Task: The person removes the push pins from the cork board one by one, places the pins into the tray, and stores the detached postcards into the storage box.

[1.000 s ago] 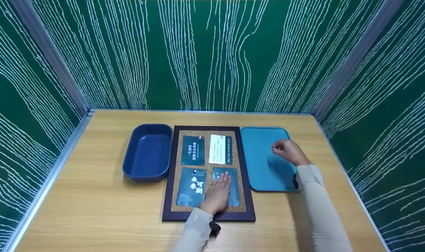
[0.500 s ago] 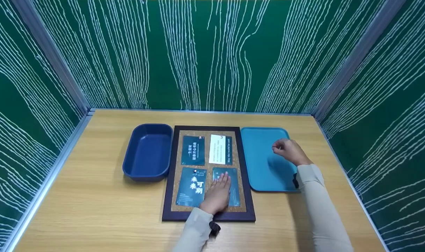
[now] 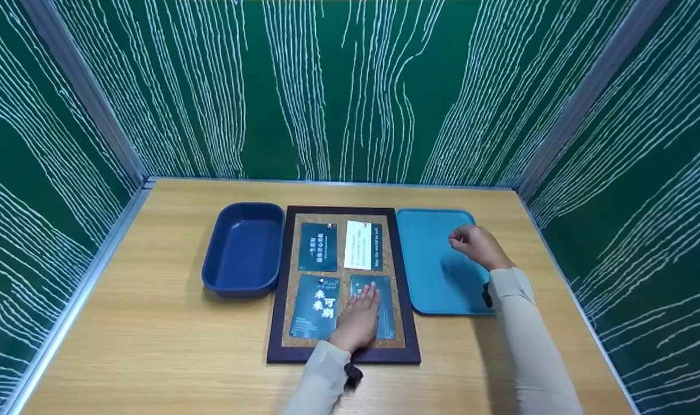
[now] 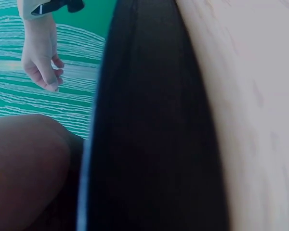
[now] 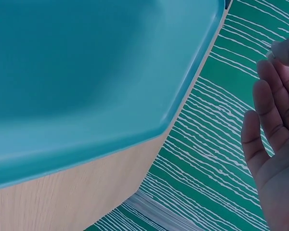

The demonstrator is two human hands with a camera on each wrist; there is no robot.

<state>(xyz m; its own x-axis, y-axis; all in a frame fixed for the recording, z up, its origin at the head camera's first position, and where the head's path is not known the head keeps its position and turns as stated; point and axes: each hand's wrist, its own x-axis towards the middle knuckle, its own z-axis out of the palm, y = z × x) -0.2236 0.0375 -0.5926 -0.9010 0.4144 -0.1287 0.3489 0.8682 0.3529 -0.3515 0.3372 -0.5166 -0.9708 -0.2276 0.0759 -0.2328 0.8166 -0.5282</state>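
Observation:
My left hand (image 3: 356, 320) lies flat with straight fingers on the lower right teal card (image 3: 386, 316) of a dark-framed corkboard (image 3: 292, 355), covering much of that card. Over the turquoise tray (image 3: 427, 288), my right hand (image 3: 477, 248) hangs raised, thumb and index finger pinched together. In the right wrist view a tiny, thin pushpin-like point (image 5: 268, 45) shows at the fingertips; most of it is hidden. The other cards are a teal one (image 3: 318, 248) and a white-and-teal one (image 3: 358, 246) above, and another teal one (image 3: 306, 308) at lower left, each with a small pin near its top.
Left of the corkboard stands a deep navy bin (image 3: 240, 251). The tray sits close against the board's right side, all on a wooden table (image 3: 171, 323). Green walls (image 3: 350, 115) with white wavy lines enclose the back and sides.

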